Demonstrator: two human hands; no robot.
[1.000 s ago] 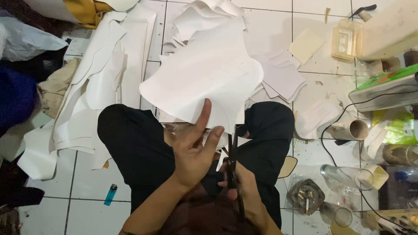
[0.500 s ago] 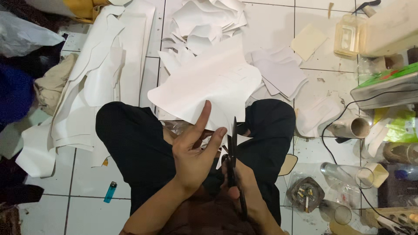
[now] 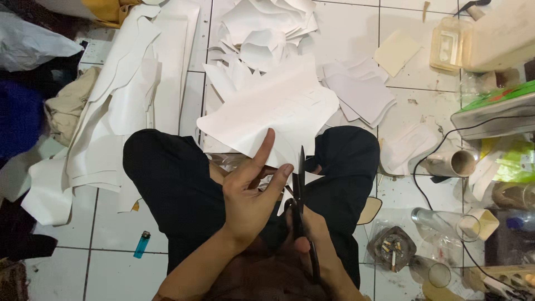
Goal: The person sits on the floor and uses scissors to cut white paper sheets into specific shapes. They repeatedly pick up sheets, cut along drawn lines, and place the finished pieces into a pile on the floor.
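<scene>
Floor unchanged — white sheet (image 3: 273, 111) turned, scissors (image 3: 301, 184) advanced.

Likely home workshop, tiled floor (image 3: 111, 262), paper offcuts (image 3: 262, 28)

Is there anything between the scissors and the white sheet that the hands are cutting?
Nothing visible. The black scissors in the right hand already meet the near edge of the white sheet, and the left hand holds that sheet just beside the blades.
</scene>
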